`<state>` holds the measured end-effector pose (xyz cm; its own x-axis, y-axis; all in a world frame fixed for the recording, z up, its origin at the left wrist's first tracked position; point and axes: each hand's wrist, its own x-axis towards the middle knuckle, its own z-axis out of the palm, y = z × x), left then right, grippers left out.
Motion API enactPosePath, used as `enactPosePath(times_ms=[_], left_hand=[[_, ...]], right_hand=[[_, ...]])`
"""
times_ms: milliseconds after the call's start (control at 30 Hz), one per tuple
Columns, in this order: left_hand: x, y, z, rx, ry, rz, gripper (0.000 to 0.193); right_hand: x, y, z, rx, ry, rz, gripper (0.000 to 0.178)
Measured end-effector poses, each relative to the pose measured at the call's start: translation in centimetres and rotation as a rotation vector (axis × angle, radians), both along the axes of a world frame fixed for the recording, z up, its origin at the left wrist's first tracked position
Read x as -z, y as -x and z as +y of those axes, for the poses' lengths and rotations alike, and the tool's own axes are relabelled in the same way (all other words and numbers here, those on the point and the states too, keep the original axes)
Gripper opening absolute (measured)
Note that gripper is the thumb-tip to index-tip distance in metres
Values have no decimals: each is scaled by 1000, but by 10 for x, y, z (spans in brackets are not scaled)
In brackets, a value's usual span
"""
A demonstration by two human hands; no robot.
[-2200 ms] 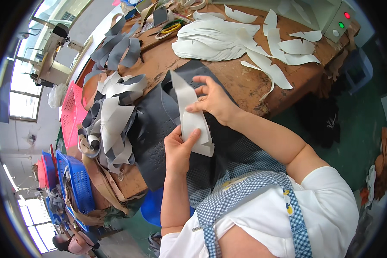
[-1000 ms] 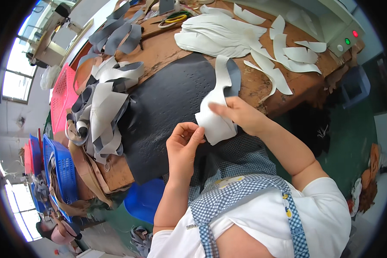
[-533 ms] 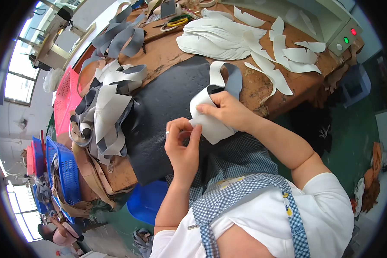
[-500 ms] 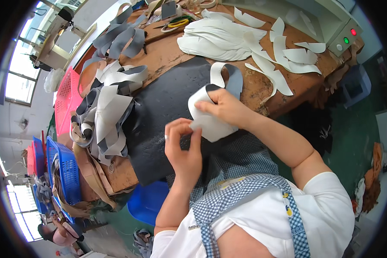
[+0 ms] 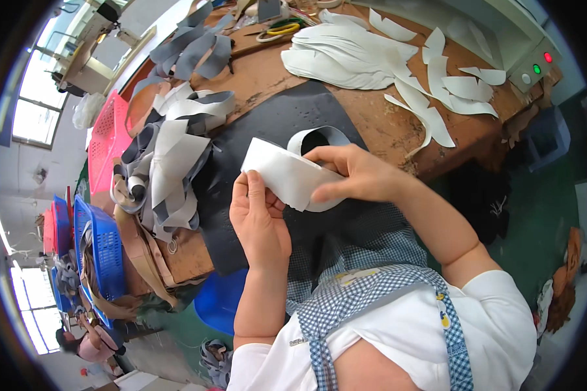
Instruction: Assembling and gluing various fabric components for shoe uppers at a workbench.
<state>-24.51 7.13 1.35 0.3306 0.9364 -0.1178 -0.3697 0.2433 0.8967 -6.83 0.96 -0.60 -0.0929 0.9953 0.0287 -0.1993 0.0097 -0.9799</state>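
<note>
Between my hands is a curved white piece of sheet material [image 5: 287, 174], its far part looped round so that a dark inner face shows. My left hand [image 5: 261, 218] pinches its left edge between thumb and fingers. On the piece's right side, my right hand [image 5: 352, 174] grips with thumb and fingers apart around it. The piece is held just above a black mat [image 5: 241, 156] on the brown work table. Left of the mat lies a heap of white and grey curved strips [image 5: 173, 153].
White cut pieces [image 5: 346, 55] lie stacked and scattered at the back. Yellow-handled scissors [image 5: 280, 30] and grey strips [image 5: 195, 52] are farther left. A pink basket [image 5: 107, 140] and a blue basket [image 5: 104, 244] flank the table's left. A control box with lit buttons [image 5: 535, 68] stands right.
The white piece has swung left and turned, showing its broad white face. My left hand has moved up and left to grip its edge; my right hand has moved slightly down and right.
</note>
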Motion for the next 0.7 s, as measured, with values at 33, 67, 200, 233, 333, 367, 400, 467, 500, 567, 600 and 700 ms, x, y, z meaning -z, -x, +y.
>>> enactPosePath(times_ms=[33,67,200,233,333,367,400,467,500,567,600,700], left_hand=[[5,-2,0,52,-9,2,31],[7,-4,-1,67,0,1,31],[9,-13,-4,200,-30,87,26],[11,-15,-4,208,-123,192,27],[13,-22,-8,161,-200,183,28],[12,-23,-8,160,-202,184,28],[12,-23,-8,112,-293,215,26],[11,-25,-6,62,-382,248,23],[11,-26,-4,70,-376,255,22],[11,-25,-3,81,-370,263,21],[11,-24,-2,97,-356,286,20],[11,-23,1,124,-324,312,20]], right_hand=[[3,2,-8,14,10,-1,41],[7,4,-15,68,57,46,41],[11,-1,-31,173,108,19,42],[12,0,-32,183,70,-18,42],[12,2,-36,215,75,84,42],[12,2,-37,214,73,85,42],[11,2,-38,217,108,73,43],[12,2,-40,218,144,61,43],[13,3,-40,226,138,60,41],[13,5,-43,236,133,61,38],[10,6,-45,247,136,30,38],[10,8,-46,260,126,-15,36]])
